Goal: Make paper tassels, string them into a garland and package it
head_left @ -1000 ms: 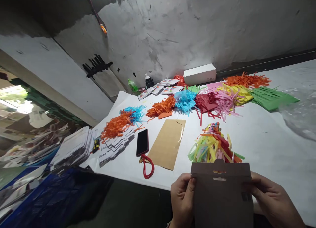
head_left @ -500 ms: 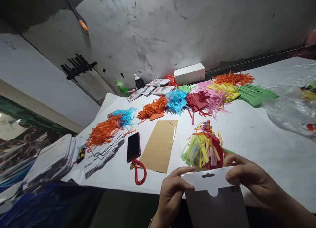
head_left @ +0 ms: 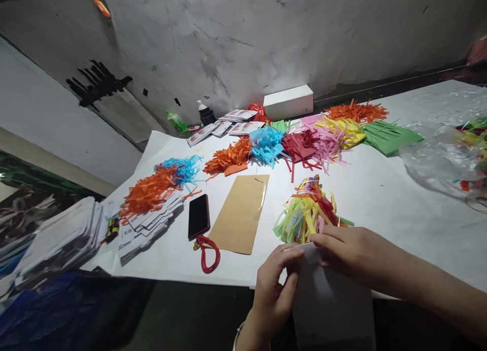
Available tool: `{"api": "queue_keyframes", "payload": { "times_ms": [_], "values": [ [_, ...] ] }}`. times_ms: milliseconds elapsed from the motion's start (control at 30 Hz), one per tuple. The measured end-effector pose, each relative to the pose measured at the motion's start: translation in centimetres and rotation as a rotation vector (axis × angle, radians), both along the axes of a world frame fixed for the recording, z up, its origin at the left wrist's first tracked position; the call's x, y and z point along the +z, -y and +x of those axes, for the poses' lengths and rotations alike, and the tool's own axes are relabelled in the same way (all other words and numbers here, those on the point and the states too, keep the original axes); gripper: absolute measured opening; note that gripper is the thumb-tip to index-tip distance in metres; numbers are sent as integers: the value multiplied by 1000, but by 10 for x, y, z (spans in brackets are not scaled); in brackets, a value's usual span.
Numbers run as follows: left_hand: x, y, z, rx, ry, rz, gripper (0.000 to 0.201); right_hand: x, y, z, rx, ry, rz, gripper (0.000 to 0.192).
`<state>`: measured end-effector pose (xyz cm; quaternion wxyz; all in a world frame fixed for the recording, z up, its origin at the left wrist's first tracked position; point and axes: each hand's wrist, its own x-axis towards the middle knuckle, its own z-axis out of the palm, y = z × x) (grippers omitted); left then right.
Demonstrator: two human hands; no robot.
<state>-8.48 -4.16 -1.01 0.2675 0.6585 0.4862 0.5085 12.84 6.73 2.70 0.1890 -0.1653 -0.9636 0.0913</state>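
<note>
I hold a grey card sleeve (head_left: 335,310) at the table's near edge. My left hand (head_left: 276,290) pinches its left side. Over its top edge my right hand (head_left: 352,252) lies flat, pressing the flap down. Just beyond my fingers sits a mixed bundle of coloured paper strips (head_left: 306,211) on the white table cover (head_left: 399,214). A brown paper envelope (head_left: 240,213) lies to the left of that bundle.
A black phone (head_left: 199,215) with a red loop strap (head_left: 207,252) lies beside the envelope. Piles of cut paper fringe (head_left: 304,143) line the back, near a white box (head_left: 288,102). Stacked white cards (head_left: 146,224) sit at the left edge, crumpled clear plastic (head_left: 445,158) at the right.
The sleeve's top flap stood upright, then was folded forward and down. My right hand moved from its right side onto the top. The view shifted right.
</note>
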Motion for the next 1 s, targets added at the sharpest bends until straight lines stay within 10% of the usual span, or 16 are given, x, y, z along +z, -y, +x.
{"api": "queue_keyframes", "payload": {
  "times_ms": [367,1000],
  "values": [
    [-5,-6,19,-47,-69,39,49,17,-24,4,23,325,-463,8],
    [-3,-10,23,-41,-72,78,49,31,-23,-6,5,497,-112,26]
  ]
}}
